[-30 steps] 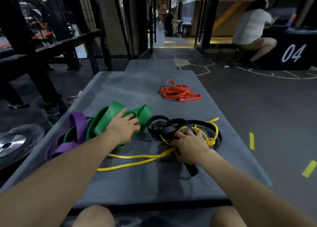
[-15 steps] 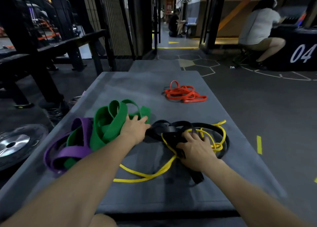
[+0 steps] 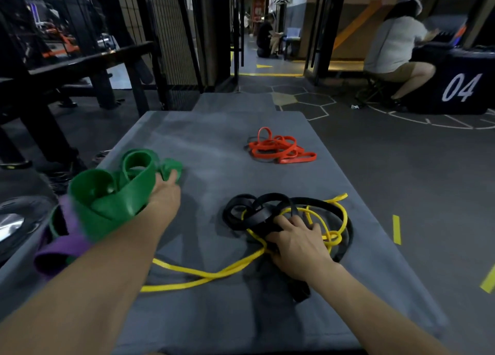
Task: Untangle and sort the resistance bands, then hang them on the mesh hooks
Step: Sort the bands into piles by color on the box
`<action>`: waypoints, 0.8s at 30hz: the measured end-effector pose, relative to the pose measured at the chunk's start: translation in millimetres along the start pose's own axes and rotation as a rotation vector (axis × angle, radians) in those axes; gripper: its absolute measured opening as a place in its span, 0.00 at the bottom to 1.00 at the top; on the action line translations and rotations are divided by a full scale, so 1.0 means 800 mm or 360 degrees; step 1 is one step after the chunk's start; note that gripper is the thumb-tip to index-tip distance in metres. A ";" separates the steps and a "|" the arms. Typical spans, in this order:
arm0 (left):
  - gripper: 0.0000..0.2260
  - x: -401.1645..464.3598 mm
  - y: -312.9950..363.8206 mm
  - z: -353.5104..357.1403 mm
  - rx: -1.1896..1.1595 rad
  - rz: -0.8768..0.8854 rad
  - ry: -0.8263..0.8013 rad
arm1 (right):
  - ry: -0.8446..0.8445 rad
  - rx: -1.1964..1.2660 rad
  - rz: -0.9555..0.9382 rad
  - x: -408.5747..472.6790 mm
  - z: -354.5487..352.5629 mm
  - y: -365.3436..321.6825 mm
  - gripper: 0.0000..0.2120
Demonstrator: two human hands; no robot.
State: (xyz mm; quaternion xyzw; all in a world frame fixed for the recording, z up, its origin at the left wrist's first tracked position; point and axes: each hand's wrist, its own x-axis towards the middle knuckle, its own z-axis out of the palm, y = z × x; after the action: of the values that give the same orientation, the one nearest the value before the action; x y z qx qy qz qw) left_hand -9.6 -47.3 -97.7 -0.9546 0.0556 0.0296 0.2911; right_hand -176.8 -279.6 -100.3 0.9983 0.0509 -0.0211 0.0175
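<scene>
Hands split the pile: my left hand (image 3: 166, 196) gripped the green band (image 3: 112, 194) at the desk's (image 3: 214, 129) left edge, my right hand (image 3: 297, 243) pressed, fingers curled, into the black band (image 3: 257, 215) and yellow band (image 3: 203, 274) knot near the right edge. I judged: pin knot, pull green leftward. Open room lay toward the far edge, by the orange bands (image 3: 281, 148).

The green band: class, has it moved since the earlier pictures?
Yes. The green band, gripped by the left hand, has been pulled left, away from the black band, which it touched earlier.
</scene>
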 end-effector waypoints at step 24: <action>0.20 -0.167 0.131 -0.063 -0.2011 0.0434 0.0101 | 0.0345 0.0912 0.0532 -0.047 -0.009 0.026 0.21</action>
State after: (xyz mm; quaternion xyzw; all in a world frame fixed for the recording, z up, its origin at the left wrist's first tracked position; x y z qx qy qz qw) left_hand -153.9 -150.0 -102.0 -0.9268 0.1568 0.0652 -0.3351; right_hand -211.9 -304.1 -90.9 0.9537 -0.1197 0.0749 -0.2656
